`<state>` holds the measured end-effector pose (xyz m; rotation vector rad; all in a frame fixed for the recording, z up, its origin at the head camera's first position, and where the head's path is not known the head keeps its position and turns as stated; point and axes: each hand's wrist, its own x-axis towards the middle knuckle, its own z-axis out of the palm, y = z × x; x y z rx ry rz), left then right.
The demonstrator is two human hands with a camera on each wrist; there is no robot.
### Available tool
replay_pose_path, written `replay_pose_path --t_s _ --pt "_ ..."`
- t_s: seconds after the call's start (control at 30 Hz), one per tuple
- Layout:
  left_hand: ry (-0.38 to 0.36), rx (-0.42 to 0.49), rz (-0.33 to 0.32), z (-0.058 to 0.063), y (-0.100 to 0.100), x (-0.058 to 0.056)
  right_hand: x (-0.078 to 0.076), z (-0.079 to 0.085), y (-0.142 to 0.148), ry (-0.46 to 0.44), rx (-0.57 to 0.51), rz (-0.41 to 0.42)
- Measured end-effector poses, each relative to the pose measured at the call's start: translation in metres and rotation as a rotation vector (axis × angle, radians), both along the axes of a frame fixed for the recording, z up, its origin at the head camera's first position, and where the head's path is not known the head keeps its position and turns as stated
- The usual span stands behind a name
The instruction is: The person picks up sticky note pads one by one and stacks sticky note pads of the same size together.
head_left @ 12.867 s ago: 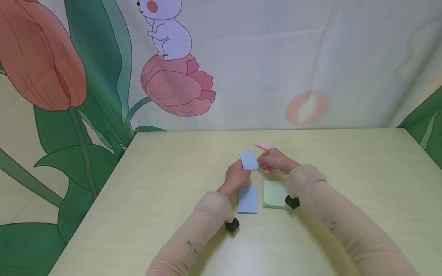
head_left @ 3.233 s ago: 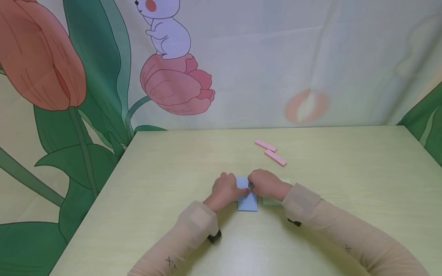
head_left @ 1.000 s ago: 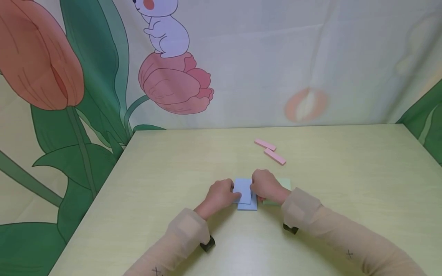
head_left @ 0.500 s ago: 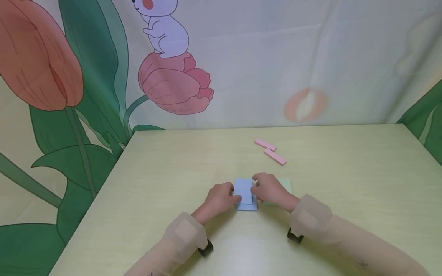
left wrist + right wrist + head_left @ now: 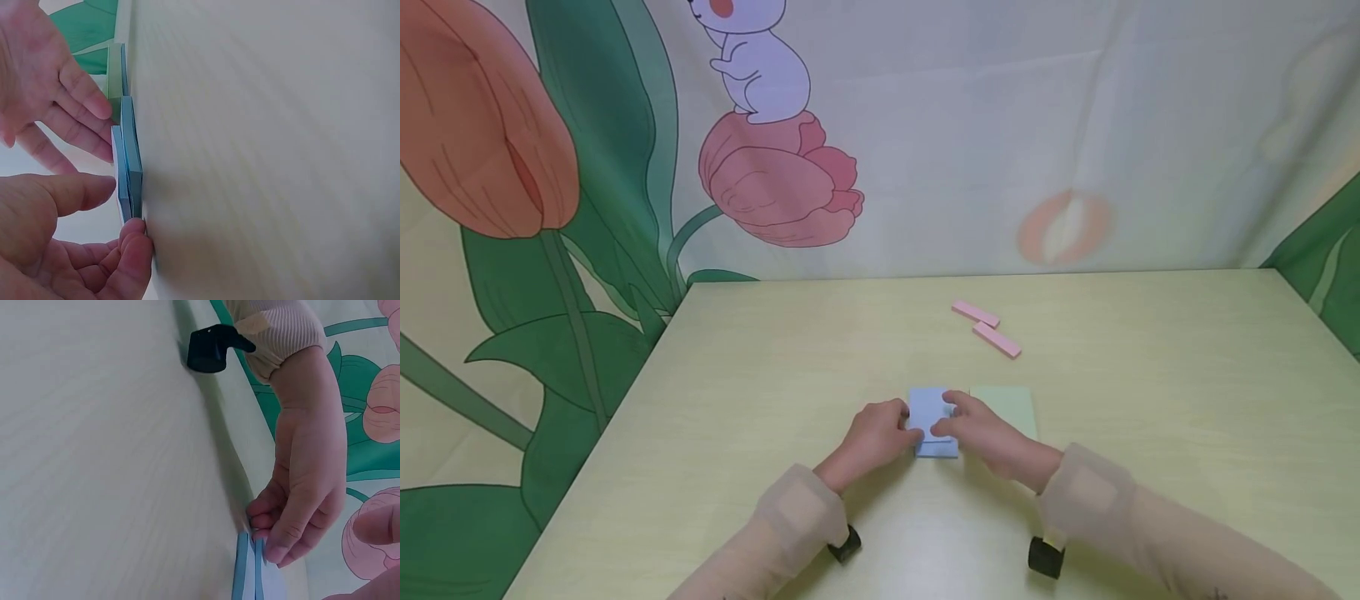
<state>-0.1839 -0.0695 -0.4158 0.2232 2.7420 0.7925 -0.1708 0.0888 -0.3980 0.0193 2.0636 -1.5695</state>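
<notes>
A blue sticky note pad (image 5: 928, 410) lies over a second blue sticky note pad (image 5: 937, 451), whose front edge sticks out below it. At the left edge of both, my left hand (image 5: 874, 435) pinches the blue pads between thumb and fingers; the left wrist view shows the thumb on the upper pad (image 5: 119, 172) and the fingertips by the table. My right hand (image 5: 992, 437) hovers over the right side with spread fingers, thumb and index overlapping the upper pad. A light green pad (image 5: 1009, 407) lies just to the right, partly covered by my right hand.
Two pink strip pads, a farther one (image 5: 975, 313) and a nearer one (image 5: 997, 341), lie end to end behind the green pad. The pale wooden table (image 5: 775, 350) ends at a printed cloth (image 5: 940, 167) at the back.
The upper blue pad, earlier held farther back by both hands, now lies over the other blue pad. My right hand has just let go and spread its fingers. Both pink strips now show.
</notes>
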Motion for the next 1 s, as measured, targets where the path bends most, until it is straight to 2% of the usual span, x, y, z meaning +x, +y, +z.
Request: replay_pose_path --t_s 0.2,0.73,0.8,0.87,0.93,1.0 --pt "-0.01 0.005 0.001 -0.001 0.001 0.0 0.002 -0.002 -0.001 -0.021 -0.051 -0.036" --pt "0.007 -0.008 -0.012 0.0 0.003 -0.001 0.002 0.001 0.004 -0.04 -0.096 -0.038" --pt "0.011 -0.014 -0.003 0.001 0.001 -0.001 0.0 0.005 0.005 0.001 -0.068 -0.017" --pt "0.02 -0.024 0.001 0.004 -0.002 -0.001 -0.005 0.011 0.006 0.084 -0.004 0.027" --pt "0.032 -0.039 -0.013 0.008 -0.004 0.0 -0.012 0.017 0.007 0.207 0.1 0.095" --pt "0.046 -0.071 -0.053 0.011 -0.005 0.001 -0.021 0.021 0.008 0.347 0.23 0.175"
